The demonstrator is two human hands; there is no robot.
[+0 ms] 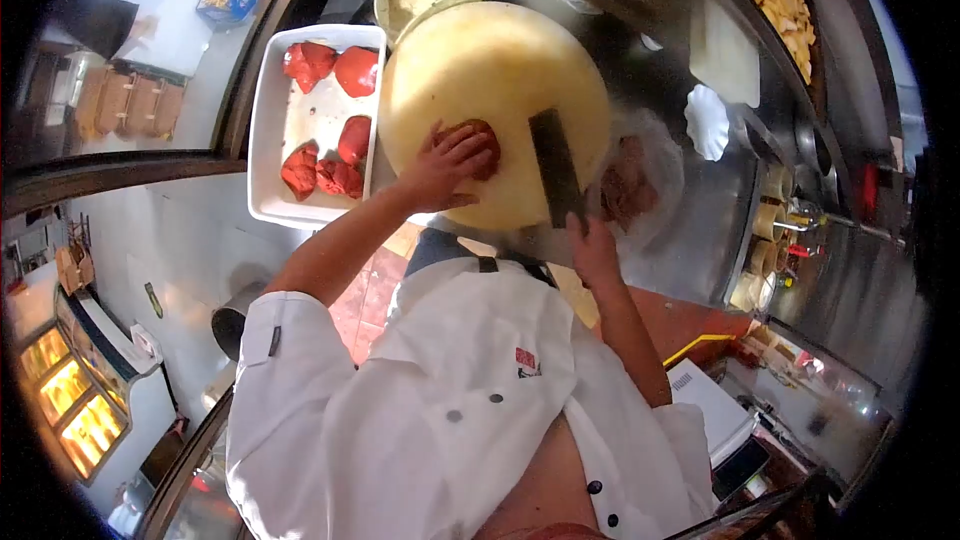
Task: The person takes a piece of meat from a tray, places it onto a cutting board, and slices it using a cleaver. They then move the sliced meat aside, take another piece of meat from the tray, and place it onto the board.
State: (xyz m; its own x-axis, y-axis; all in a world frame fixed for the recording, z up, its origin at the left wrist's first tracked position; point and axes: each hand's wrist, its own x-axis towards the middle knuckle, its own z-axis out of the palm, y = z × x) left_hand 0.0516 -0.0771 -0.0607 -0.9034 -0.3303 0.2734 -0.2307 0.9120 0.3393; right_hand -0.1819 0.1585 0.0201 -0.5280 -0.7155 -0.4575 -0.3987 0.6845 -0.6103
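Open and spread, the left hand [440,172] covers a glossy dark-red lump [487,147] just toward seven o'clock from the centre of a round, pale-yellow board [480,50]; the right hand [597,255] grips a dark, broad-bladed cleaver [555,160] toward four o'clock. The lump looks soft and slippery, best steadied from above; the stiff cleaver, probably blade-heavy, is best held by its handle.

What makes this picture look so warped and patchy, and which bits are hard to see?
In the head view, straight edges bow and the corners go black; bright light patches the round board, dimmer lower down; the cleaver's blade looks dark; the panes at lower left glare yellow-white; beyond the board's upper right, things smear into haze; the clear bag looks soft.
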